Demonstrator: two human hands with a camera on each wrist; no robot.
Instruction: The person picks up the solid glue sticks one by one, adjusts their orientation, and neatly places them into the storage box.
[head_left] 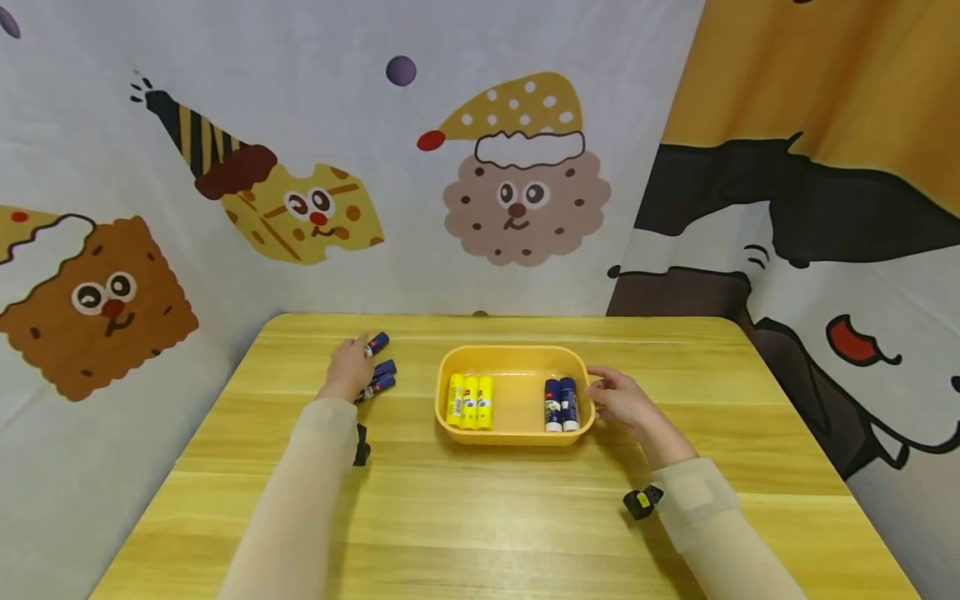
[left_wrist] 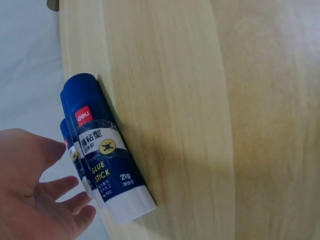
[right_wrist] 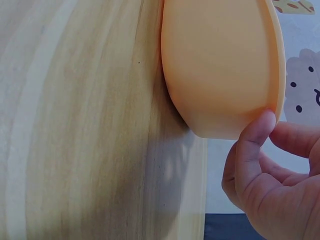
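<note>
Several blue glue sticks with white ends lie on the left of the table. My left hand (head_left: pixel 348 372) reaches over them, its fingers by the farthest glue stick (head_left: pixel 378 343). In the left wrist view the thumb and fingers are spread beside the row, and the nearest glue stick (left_wrist: pixel 102 150) lies apart from them. A yellow plastic basket (head_left: pixel 517 438) stands at mid-table, with yellow glue sticks (head_left: pixel 470 402) at its left end and two blue glue sticks (head_left: pixel 561 405) at its right. My right hand (head_left: pixel 624 403) pinches the basket's right rim; the wrist view shows curled fingers (right_wrist: pixel 255 137) there.
The wooden table (head_left: pixel 480 517) ends at the back against a cartoon-printed cloth (head_left: pixel 420 250). Black wrist cameras are on both wrists, the right one (head_left: pixel 642 502) low over the table.
</note>
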